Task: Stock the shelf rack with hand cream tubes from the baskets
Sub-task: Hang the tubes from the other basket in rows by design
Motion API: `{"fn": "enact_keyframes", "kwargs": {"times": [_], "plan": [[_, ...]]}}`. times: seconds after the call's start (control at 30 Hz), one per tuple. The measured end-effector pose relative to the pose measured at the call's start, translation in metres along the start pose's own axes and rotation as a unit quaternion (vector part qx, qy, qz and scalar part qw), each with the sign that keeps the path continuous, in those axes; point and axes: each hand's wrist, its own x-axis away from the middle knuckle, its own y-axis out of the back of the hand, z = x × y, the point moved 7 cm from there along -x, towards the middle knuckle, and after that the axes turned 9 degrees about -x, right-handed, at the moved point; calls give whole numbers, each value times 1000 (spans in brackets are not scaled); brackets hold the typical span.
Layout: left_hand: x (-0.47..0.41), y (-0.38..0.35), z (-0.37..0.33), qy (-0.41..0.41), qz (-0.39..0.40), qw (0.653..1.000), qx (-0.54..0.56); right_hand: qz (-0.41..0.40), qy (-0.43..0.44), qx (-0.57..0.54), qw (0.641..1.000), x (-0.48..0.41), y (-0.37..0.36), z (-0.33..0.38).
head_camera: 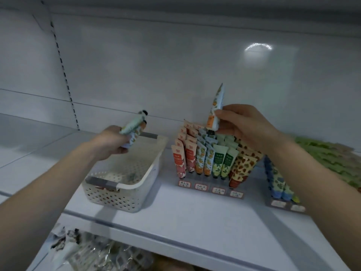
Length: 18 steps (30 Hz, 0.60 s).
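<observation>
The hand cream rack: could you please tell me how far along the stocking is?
Done: the rack has front rows that look full. In hand: the right hand pinches an orange-patterned tube, cap down, over the back rows; the left hand grips a bunch of tubes above the basket. Left: those tubes, plus what seem a few blurred items in the basket bottom.
</observation>
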Motion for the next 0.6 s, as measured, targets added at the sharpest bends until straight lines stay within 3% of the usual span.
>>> {"fn": "enact_keyframes", "kwargs": {"times": [0.1, 0.23, 0.37, 0.5, 0.6], "plan": [[38, -8, -23, -12, 30, 978, 205, 6, -35, -90, 995, 19, 3, -7], [92, -46, -33, -6, 104, 940, 324, 8, -72, -160, 984, 45, 2, -18], [135, -88, -22, -7, 156, 938, 311, -29, -90, -146, 985, 66, 10, -36], [159, -119, 0, -4, 119, 954, 274, -50, -72, -50, 995, 86, 23, -51], [167, -138, 24, 25, 80, 950, 300, -99, -57, -39, 993, 104, 35, -62]]}}
